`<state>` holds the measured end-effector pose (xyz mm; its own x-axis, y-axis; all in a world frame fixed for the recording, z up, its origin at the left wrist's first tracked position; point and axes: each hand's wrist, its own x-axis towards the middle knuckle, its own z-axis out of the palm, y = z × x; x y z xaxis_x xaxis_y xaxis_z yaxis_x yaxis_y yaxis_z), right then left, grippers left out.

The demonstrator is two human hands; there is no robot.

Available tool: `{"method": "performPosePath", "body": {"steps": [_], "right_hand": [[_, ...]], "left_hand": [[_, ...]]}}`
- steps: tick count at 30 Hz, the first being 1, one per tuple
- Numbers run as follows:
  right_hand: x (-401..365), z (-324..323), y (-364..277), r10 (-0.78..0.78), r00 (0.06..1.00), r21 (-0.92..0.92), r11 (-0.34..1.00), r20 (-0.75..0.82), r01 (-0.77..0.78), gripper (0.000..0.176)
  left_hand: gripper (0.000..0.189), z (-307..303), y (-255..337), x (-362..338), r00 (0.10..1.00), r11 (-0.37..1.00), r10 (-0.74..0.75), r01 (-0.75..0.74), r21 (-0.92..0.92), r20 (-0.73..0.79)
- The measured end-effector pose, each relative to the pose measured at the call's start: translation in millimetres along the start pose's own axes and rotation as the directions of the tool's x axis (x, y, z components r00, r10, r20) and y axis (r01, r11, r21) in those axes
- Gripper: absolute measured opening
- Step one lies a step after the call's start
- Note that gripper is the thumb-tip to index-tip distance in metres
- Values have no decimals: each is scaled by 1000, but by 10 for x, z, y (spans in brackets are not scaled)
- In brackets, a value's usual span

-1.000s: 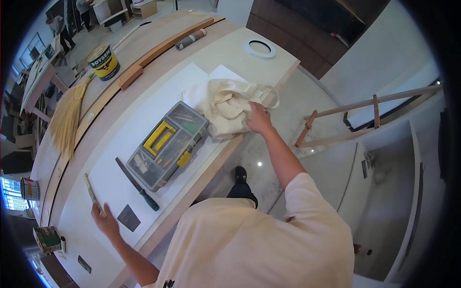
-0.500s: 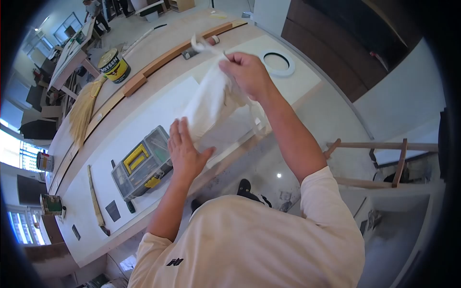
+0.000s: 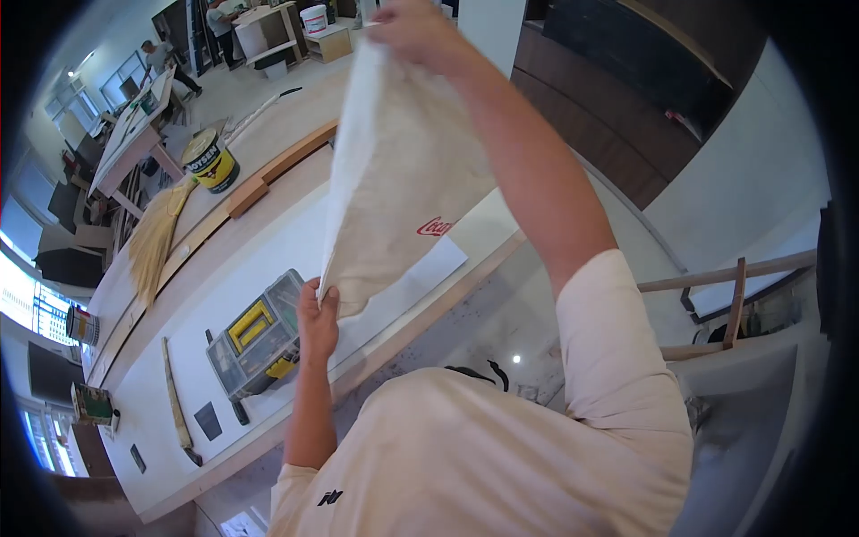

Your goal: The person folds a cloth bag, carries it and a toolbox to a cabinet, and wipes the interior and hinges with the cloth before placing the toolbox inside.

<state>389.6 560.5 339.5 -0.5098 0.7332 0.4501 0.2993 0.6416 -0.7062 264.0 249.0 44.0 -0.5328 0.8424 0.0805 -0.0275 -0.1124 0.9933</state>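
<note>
A cream cloth (image 3: 403, 170) with red lettering near its lower edge hangs spread out above the white-topped bench. My right hand (image 3: 416, 34) grips its upper end, raised at the top of the view. Lower down, my left hand (image 3: 319, 324) pinches the bottom left corner between thumb and fingers. Just left of that hand, a grey toolbox (image 3: 259, 336) with yellow parts lies on the bench (image 3: 259, 234). A sheet of white paper (image 3: 443, 259) shows under the cloth's lower edge.
Left of the toolbox lie a long thin stick (image 3: 174, 394) and a dark flat piece (image 3: 208, 421). A straw broom (image 3: 159, 234), a yellow-labelled can (image 3: 211, 163) and wooden strips (image 3: 286, 166) are beyond. Two people (image 3: 170, 67) stand in the background. A wooden frame (image 3: 738, 304) is at right.
My right hand has lifted the cloth up and away, opening it out so the red lettering shows. My left hand has gone from spread fingers to a pinch on the corner, slightly lower.
</note>
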Motion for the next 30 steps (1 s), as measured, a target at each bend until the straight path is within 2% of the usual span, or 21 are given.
{"method": "performPosePath", "body": {"steps": [2, 4, 7, 9, 11, 12, 13, 14, 15, 16, 17, 18, 19, 21, 22, 24, 25, 27, 28, 30], "right_hand": [[134, 422, -35, -253, 966, -207, 943, 57, 259, 54], [9, 717, -185, -436, 892, -345, 825, 118, 449, 59], [-365, 830, -336, -539, 829, -130, 821, 148, 556, 49], [-723, 608, -400, -441, 815, 221, 897, 377, 383, 40], [-1089, 536, 6, -437, 712, 505, 853, 550, 134, 28], [-1303, 582, 386, -304, 696, 502, 860, 650, -93, 19], [-1517, 638, 770, -105, 667, 393, 870, 738, -298, 17], [-1761, 787, 1330, -16, 663, 345, 863, 748, -369, 18], [-2097, 996, 1967, 171, 724, 169, 913, 668, -372, 24], [-2451, 1134, 2505, 336, 744, -126, 937, 577, -325, 29], [-2820, 1266, 3005, 390, 782, -198, 921, 487, -336, 37], [-3038, 1295, 3051, 439, 770, -216, 898, 462, -382, 39], [-3185, 1308, 3084, 487, 757, -233, 873, 436, -427, 42], [-3391, 1409, 3012, 383, 892, -321, 899, 241, -299, 41], [-3384, 1429, 2987, 302, 943, -369, 900, 139, -234, 40], [-3255, 1389, 3027, 456, 845, -330, 872, 279, -362, 35], [-3173, 1340, 2984, 521, 778, -321, 848, 351, -422, 32], [-3022, 945, 2709, 418, 751, -213, 908, 512, -361, 30], [-2872, 714, 2470, 346, 725, -151, 935, 595, -322, 29], [-2682, 385, 2093, 185, 736, 12, 967, 651, -255, 19]], "left_hand": [[20, 143, -5, -159, 988, 946, -147, 125, -299, -54], [20, 258, -25, -274, 959, 877, -260, 185, -444, -112], [22, 209, -231, -455, 866, 758, -475, 313, -573, -155], [24, 94, -618, -452, 800, 693, -584, 401, -600, -140], [27, 92, -765, -491, 744, 728, -623, 439, -526, -240], [28, 106, -836, -496, 714, 740, -638, 464, -487, -288], [28, 103, -932, -524, 731, 811, -582, 498, -306, -356], [28, 75, -1037, -577, 749, 845, -519, 523, -113, -411], [29, 44, -1128, -611, 770, 840, -447, 536, 83, -455], [28, -1, -1205, -642, 819, 820, -358, 505, 269, -448], [28, -44, -1273, -671, 863, 766, -275, 462, 446, -423], [27, -62, -1311, -722, 901, 675, -208, 414, 611, -381], [28, -45, -1316, -727, 905, 665, -188, 404, 628, -382], [31, 21, -1308, -746, 912, 644, -151, 384, 662, -382], [32, 37, -1411, -745, 885, 674, -161, 422, 606, -437], [33, 60, -1588, -715, 824, 732, -181, 478, 486, -537], [33, 176, -1377, -692, 833, 782, -229, 466, 414, -504], [33, 450, -875, -702, 841, 861, -313, 447, 242, -441], [33, 539, -610, -727, 840, 888, -306, 422, 184, -448], [32, 645, -130, -911, 833, 924, -302, 375, 70, -464]]}}
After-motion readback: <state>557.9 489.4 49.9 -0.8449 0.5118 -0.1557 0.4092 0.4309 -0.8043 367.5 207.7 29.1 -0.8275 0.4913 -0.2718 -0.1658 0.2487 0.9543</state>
